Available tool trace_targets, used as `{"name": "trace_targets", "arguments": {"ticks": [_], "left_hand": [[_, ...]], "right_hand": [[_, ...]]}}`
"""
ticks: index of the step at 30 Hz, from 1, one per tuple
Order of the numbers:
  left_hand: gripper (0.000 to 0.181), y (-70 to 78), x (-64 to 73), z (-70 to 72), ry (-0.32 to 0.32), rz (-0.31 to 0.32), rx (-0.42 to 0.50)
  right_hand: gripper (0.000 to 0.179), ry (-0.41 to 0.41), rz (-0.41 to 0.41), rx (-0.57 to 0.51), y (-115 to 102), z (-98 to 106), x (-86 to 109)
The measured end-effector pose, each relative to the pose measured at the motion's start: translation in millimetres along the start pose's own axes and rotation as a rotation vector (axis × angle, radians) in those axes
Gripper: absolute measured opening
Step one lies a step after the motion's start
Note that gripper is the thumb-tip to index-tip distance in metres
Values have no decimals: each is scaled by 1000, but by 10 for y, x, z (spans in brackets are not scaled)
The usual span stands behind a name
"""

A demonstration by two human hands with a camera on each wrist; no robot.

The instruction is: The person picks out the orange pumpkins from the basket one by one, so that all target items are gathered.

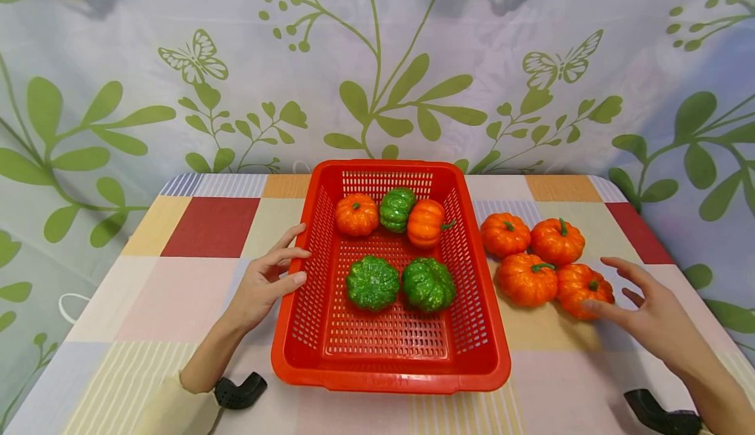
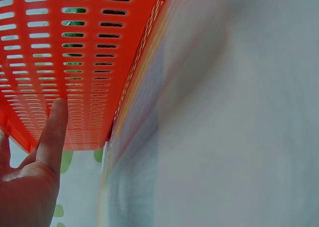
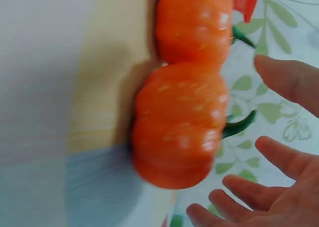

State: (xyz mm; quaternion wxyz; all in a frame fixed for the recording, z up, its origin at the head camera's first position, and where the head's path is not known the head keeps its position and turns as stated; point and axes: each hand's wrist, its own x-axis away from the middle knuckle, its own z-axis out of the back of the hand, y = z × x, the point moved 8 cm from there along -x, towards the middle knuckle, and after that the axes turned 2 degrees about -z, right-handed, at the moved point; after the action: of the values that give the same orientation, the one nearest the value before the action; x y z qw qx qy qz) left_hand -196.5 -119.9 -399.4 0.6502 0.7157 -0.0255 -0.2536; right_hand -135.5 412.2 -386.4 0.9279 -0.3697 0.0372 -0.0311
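Pumpkin point(image 1: 579, 285) part-hidden behind released right hand point(image 1: 651, 314), left hand point(image 1: 259, 287) uncurled against basket point(image 1: 389, 380) cropped in wrist views, patchwork cloth point(image 1: 153, 304), leafy backdrop point(image 1: 248, 55)

Pale b'drop point(image 1: 330, 61) w/ grn leaf print point(image 1: 451, 88) bhd patchwork-clothed tbl point(image 1: 156, 297).

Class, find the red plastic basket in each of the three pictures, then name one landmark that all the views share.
Head: the red plastic basket sits at centre, shown whole.
Left wrist: its slotted side wall fills the upper left.
Right wrist: only a slotted corner piece shows, at the top edge, right of centre.
Shared landmark: the leaf-patterned backdrop.
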Motion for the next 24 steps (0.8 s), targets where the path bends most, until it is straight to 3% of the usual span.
{"name": "trace_targets", "arguments": {"ticks": [5,10,19,24], "left_hand": [[31,5,8,4,2,3,-2],[31,11,10,11,5,5,-8],[31,28,-2,19,11,-11,-11],[30,8,-4,-3,3,-2,-11]], "right_hand": [[75,38,44,-12,-225,65,29],[73,27,113,-58,-585,44,48],[66,-119,261,-163,-1407,-155,-74],[67,-193,321,-187,-1745,-347,-195]]}}
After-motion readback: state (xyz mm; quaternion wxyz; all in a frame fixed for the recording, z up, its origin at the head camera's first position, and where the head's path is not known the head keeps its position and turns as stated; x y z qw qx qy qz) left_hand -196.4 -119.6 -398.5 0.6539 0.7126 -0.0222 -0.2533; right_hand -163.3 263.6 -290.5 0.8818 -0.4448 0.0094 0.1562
